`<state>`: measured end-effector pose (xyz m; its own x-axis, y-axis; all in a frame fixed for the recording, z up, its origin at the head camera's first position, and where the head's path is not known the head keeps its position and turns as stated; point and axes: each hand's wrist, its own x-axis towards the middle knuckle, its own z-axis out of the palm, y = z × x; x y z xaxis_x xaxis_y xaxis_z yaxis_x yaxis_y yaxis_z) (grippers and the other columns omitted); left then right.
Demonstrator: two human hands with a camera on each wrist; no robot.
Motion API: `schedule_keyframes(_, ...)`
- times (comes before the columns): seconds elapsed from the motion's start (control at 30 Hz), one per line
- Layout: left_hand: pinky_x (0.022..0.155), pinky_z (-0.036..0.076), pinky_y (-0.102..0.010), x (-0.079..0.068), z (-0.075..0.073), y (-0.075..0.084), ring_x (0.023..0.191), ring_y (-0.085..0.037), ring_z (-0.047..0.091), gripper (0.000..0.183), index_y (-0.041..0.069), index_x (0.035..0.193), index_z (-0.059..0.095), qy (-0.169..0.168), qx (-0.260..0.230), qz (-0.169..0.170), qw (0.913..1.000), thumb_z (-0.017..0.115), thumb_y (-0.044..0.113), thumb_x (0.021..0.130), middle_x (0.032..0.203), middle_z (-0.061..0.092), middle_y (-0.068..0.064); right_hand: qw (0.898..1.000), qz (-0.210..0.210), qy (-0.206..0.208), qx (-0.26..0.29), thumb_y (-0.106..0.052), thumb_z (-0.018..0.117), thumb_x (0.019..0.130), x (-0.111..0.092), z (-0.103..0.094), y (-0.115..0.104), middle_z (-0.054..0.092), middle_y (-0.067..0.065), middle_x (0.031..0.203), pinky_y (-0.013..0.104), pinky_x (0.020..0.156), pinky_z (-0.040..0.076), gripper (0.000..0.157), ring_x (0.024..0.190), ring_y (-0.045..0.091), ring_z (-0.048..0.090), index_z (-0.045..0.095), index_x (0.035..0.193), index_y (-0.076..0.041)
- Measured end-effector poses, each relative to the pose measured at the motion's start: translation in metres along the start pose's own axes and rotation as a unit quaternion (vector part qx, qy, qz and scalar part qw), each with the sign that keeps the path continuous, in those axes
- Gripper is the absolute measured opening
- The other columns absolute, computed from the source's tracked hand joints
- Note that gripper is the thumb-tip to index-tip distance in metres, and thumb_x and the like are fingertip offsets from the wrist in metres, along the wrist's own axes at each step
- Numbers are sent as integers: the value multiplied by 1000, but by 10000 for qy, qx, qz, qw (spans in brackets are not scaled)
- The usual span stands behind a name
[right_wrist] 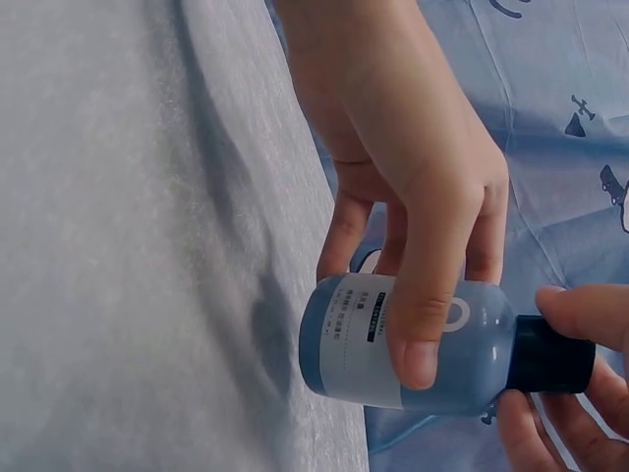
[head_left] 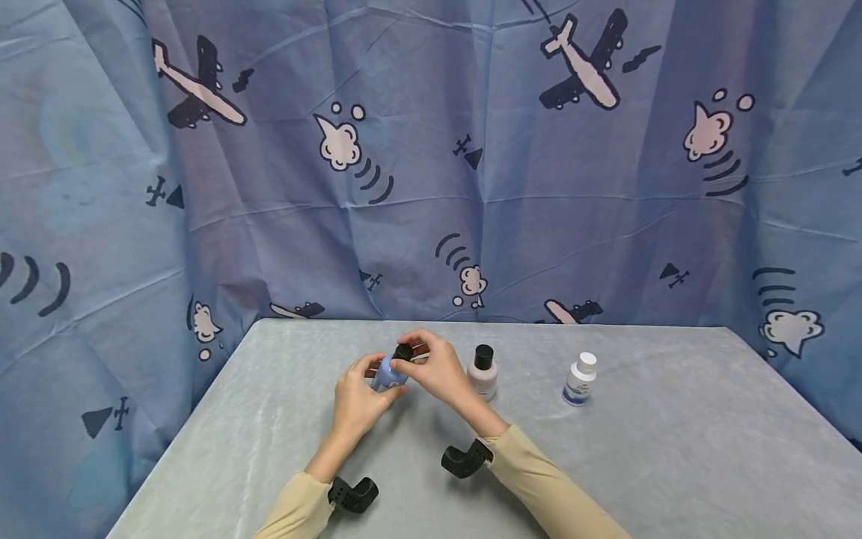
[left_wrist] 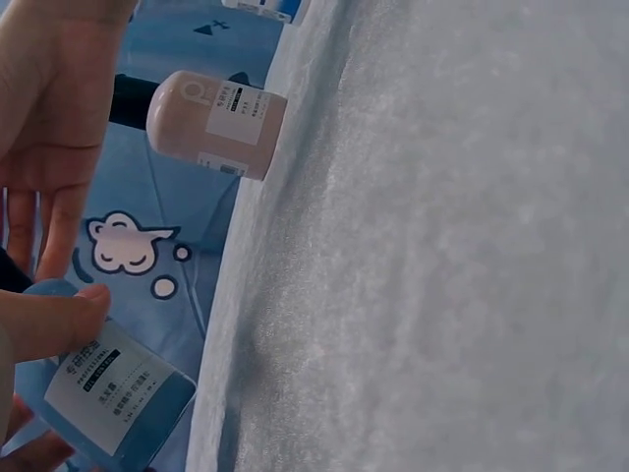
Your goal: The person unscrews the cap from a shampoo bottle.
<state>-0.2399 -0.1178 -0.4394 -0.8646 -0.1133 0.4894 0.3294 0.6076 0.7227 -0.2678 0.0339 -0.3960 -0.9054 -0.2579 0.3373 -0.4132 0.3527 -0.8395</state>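
A blue bottle [head_left: 387,376] with a black cap [right_wrist: 552,354] is held tilted above the table. My left hand [head_left: 359,397] grips its body, the thumb lying across the white label [left_wrist: 108,393]. At the other end, my right hand [head_left: 438,368] pinches the cap between thumb and fingers. Just right of the right hand stands a pale pink bottle [head_left: 482,378] with a black cap, upright on the table; the left wrist view also catches that pink bottle [left_wrist: 216,126]. Farther right is a small white bottle [head_left: 579,382] with a white cap and a blue-banded label.
A pale grey cloth covers the table [head_left: 673,434]. Behind it hangs a blue curtain [head_left: 431,165] printed with planes and clouds. Each wrist wears a black camera mount, one on the left [head_left: 353,495] and one on the right [head_left: 466,458].
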Motion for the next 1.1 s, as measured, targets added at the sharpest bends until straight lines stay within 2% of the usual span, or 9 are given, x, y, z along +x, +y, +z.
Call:
schedule_keyframes(0.27,77,53,-46,0,1,-1,88,-27,69,54,4,113,66,-65,-100,10,9999,87,18,66,102,71,-13,9995,-187,-158,218,-10,75,81,1,-1,2,64,12,109,28,81,56,30,97,26,67,68,110,-6)
schedule_keyframes(0.5,77,52,-45,0,1,-1,89,-26,68,54,4,114,66,-120,-87,-79,9999,87,18,66,103,71,-12,9991,-188,-240,287,-4,73,81,2,-2,2,63,14,111,27,82,56,34,98,28,67,66,114,-7)
schedule_keyframes(0.87,77,53,-44,1,3,-3,88,-25,68,54,4,115,67,-199,-156,-133,9996,86,21,67,102,72,-13,9977,-330,-464,362,5,66,83,2,-4,0,61,18,121,33,91,53,40,106,30,65,61,122,-4)
schedule_keyframes(1.1,76,53,-42,3,4,-1,88,-25,69,55,3,116,66,-174,-98,-238,9995,86,21,68,101,72,-13,9982,-197,-419,393,-1,68,84,2,-4,-2,61,19,124,33,89,54,43,107,32,64,57,125,-3)
